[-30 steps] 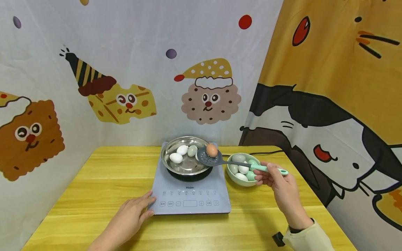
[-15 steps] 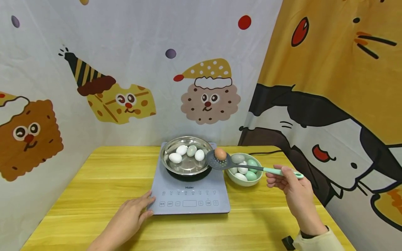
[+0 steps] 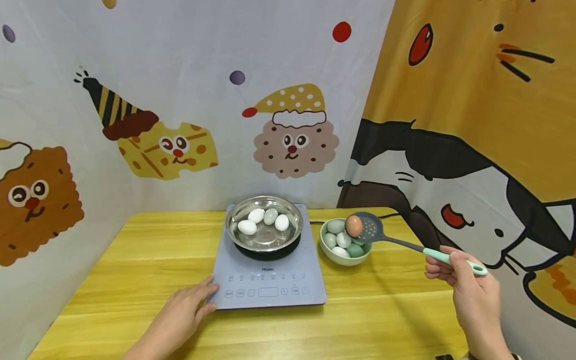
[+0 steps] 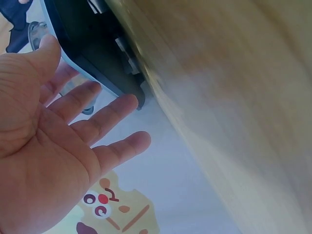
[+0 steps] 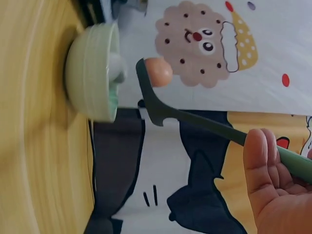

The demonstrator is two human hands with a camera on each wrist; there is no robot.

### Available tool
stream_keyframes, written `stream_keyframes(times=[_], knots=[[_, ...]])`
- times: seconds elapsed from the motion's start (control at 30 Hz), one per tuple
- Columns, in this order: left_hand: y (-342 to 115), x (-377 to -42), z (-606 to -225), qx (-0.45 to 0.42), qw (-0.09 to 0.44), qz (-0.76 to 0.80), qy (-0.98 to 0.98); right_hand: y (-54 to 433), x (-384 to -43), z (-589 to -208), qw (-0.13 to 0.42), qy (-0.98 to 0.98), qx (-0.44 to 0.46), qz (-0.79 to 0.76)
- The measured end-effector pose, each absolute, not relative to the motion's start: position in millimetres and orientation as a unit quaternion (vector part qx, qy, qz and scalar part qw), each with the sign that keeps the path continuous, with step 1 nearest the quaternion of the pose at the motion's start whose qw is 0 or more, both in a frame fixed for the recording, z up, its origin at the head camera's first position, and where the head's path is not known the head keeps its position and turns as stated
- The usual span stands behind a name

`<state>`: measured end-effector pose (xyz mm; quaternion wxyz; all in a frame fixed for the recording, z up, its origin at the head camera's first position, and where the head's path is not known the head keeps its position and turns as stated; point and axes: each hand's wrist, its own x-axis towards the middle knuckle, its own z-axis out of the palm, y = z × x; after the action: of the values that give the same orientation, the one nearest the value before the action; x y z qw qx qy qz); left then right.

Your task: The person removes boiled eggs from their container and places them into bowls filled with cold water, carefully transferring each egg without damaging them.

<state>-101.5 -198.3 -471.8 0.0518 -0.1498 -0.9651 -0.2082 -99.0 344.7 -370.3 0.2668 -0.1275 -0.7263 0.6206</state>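
My right hand [image 3: 474, 292] grips the mint handle of a grey slotted spoon [image 3: 371, 228]. A brown egg [image 3: 354, 226] lies on its perforated head, over the right side of a pale green bowl [image 3: 346, 258] of white and greenish eggs. In the right wrist view the egg [image 5: 159, 72] and spoon stand apart from the bowl's rim. My left hand [image 3: 180, 310] touches the front left corner of a blue-grey induction cooker [image 3: 270, 285], its fingers [image 4: 109, 119] loosely extended. A shiny steel pan [image 3: 265, 242] on the cooker holds several white and pale green eggs.
The cooker and bowl stand on a yellow wood-grain table [image 3: 148, 250]. Behind the bowl a black cord [image 3: 389, 216] runs along the back edge. A cartoon-printed cloth [image 3: 193, 75] hangs close behind and beside the table.
The right hand has moved right, carrying the slotted spoon with the brown egg from over the pan's edge to over the bowl. The left hand stays at the cooker's corner.
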Motion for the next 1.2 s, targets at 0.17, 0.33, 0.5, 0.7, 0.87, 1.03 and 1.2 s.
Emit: stream_keyframes(times=[0.17,0.33,0.5,0.7,0.87,1.03,1.2], knots=[[-199,-101,-472,-0.151,0.054,-0.205,-0.966,345,-100,-376,0.284,-0.778,-0.149,0.54],[-198,-101,-472,-0.151,0.05,-0.207,-0.965,337,-97,-380,0.311,-0.831,-0.12,0.445],[-199,-102,-473,-0.15,0.054,-0.207,-0.965,324,-94,-379,0.351,-0.864,-0.049,0.358],[-199,-100,-472,-0.149,0.057,-0.207,-0.965,315,-89,-381,0.39,-0.879,0.08,0.262],[-199,-101,-472,-0.153,0.061,-0.21,-0.964,311,-85,-379,0.386,-0.89,0.13,0.206],[-200,-101,-472,-0.157,0.063,-0.213,-0.962,313,-82,-379,0.392,-0.889,0.182,0.15],[-200,-101,-471,-0.156,0.059,-0.217,-0.962,316,-83,-376,0.408,-0.88,0.204,0.133]])
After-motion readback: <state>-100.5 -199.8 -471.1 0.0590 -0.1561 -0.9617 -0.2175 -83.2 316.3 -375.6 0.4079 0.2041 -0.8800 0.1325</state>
